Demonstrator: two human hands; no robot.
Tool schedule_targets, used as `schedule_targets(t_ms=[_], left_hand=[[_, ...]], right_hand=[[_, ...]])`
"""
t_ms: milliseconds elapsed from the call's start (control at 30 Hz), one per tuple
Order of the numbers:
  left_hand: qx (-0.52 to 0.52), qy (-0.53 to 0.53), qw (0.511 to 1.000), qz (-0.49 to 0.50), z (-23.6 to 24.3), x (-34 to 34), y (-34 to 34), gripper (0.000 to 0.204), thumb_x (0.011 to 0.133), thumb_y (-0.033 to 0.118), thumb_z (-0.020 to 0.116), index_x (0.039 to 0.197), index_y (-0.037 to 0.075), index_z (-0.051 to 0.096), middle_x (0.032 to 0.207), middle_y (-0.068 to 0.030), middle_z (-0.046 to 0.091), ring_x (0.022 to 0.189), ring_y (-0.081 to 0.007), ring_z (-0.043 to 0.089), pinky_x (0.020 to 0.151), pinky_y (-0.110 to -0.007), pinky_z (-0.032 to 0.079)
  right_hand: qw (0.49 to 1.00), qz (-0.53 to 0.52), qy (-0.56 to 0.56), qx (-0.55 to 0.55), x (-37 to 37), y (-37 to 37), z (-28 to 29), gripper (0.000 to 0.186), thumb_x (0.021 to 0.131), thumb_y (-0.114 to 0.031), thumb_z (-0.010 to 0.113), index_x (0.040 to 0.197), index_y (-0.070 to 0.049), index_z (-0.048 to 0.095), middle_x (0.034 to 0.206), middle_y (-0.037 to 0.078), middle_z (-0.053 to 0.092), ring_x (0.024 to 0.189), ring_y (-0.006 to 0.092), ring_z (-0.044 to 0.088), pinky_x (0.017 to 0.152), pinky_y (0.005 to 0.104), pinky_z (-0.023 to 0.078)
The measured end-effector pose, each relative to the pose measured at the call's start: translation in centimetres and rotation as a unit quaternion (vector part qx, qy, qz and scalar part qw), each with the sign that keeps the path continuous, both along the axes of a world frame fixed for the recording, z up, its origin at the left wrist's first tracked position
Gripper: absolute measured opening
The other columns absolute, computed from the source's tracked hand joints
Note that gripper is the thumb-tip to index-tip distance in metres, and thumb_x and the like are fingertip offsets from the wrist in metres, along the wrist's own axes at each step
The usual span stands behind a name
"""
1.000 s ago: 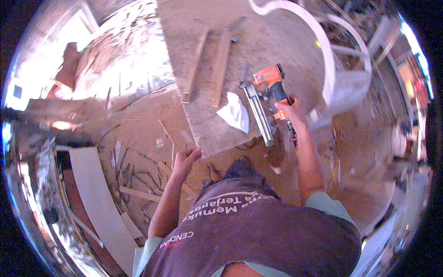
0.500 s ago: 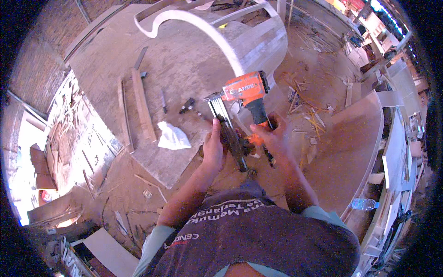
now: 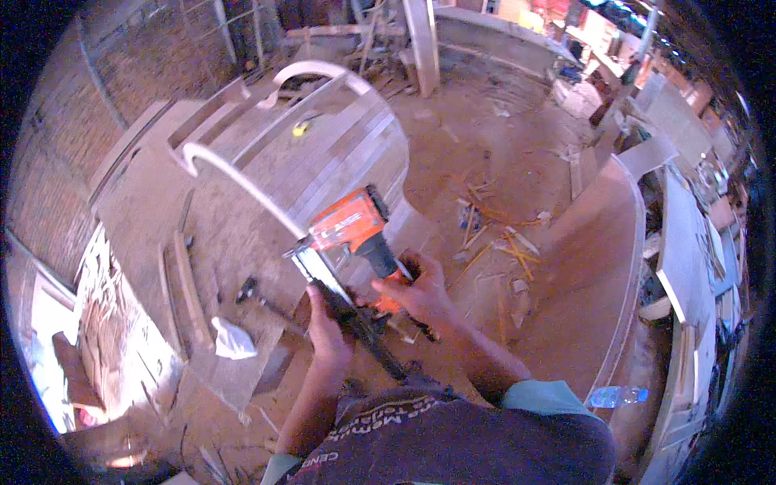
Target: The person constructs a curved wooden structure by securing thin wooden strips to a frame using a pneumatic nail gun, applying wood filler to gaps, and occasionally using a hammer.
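You've got both hands closed on the nailer [image 3: 349, 242] — right hand [image 3: 420, 293] gripping its handle, left hand [image 3: 327, 327] its magazine — nothing yet nailed.

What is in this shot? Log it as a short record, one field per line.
Setting: dusty woodworking shop seen from above
Left hand: wrapped around the long magazine of the nail gun
Right hand: gripping the nail gun's handle
Nail gun: orange and black, held up in front of the chest
Workbench: to the person's left, carrying a white rag and wooden strips
Floor: wood scraps, a plastic bottle at lower right
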State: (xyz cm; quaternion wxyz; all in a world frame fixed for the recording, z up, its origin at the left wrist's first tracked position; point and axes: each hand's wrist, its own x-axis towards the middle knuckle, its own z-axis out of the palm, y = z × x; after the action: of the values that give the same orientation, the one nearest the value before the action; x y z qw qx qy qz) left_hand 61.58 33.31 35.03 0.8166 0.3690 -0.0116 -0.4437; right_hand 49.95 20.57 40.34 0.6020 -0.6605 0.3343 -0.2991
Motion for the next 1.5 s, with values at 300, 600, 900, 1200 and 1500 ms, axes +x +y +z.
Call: schedule_targets(t_ms=[300, 600, 900, 1200, 1500], left_hand=[[0.032, -0.058, 0.997, 0.026, 1.2, 2.2, -5.0, 0.061, 0.101, 0.065, 0.043, 0.096, 0.005, 0.056, 0.078, -0.008, 0.059, 0.068, -0.0217, 0.061, 0.066, -0.039, 0.055], [-0.005, 0.031, 0.998, 0.052, -0.4, 5.0, -7.1, 0.061, 0.093, 0.067, 0.059, 0.112, 0.009, 0.059, 0.091, -0.0089, 0.065, 0.078, -0.0234, 0.063, 0.072, -0.037, 0.053], [-0.146, 0.126, 0.98, -0.054, 1.9, 5.4, -5.4, 0.055, 0.102, 0.059, 0.045, 0.114, 0.008, 0.062, 0.097, -0.0089, 0.069, 0.085, -0.0231, 0.067, 0.079, -0.038, 0.054], [-0.177, 0.054, 0.982, -0.033, 2.7, 5.4, -4.6, 0.059, 0.106, 0.056, 0.037, 0.123, 0.005, 0.06, 0.112, -0.0111, 0.068, 0.104, -0.0235, 0.066, 0.096, -0.037, 0.05], [-0.198, 0.037, 0.979, -0.037, 2.2, 4.9, -5.6, 0.057, 0.107, 0.054, 0.035, 0.123, 0.006, 0.061, 0.114, -0.0098, 0.068, 0.106, -0.0234, 0.064, 0.096, -0.036, 0.048]], right_hand=[[0.999, 0.002, -0.001, 0.041, -5.5, -5.8, -0.9, 0.024, 0.088, -0.028, 0.075, 0.094, -0.008, 0.064, 0.073, -0.002, 0.058, 0.067, 0.0087, 0.056, 0.058, 0.0292, 0.046], [0.993, -0.099, -0.043, 0.043, -8.4, -2.6, 0.7, 0.033, 0.09, -0.014, 0.064, 0.12, -0.001, 0.066, 0.093, 0.005, 0.066, 0.084, 0.0137, 0.065, 0.076, 0.0306, 0.054], [0.975, -0.011, 0.072, -0.209, 5.7, 2.9, 7.0, 0.027, 0.087, -0.006, 0.075, 0.113, 0.0, 0.068, 0.099, 0.005, 0.074, 0.089, 0.0113, 0.069, 0.077, 0.027, 0.055], [0.915, -0.022, 0.054, -0.398, 11.6, 3.1, 4.6, 0.019, 0.086, -0.013, 0.075, 0.103, -0.004, 0.069, 0.088, 0.016, 0.074, 0.078, 0.0331, 0.073, 0.068, 0.0401, 0.058], [0.912, -0.036, 0.019, -0.408, 11.8, 2.0, 3.9, 0.019, 0.087, -0.014, 0.074, 0.103, -0.005, 0.069, 0.087, 0.016, 0.073, 0.079, 0.034, 0.073, 0.067, 0.0422, 0.057]])
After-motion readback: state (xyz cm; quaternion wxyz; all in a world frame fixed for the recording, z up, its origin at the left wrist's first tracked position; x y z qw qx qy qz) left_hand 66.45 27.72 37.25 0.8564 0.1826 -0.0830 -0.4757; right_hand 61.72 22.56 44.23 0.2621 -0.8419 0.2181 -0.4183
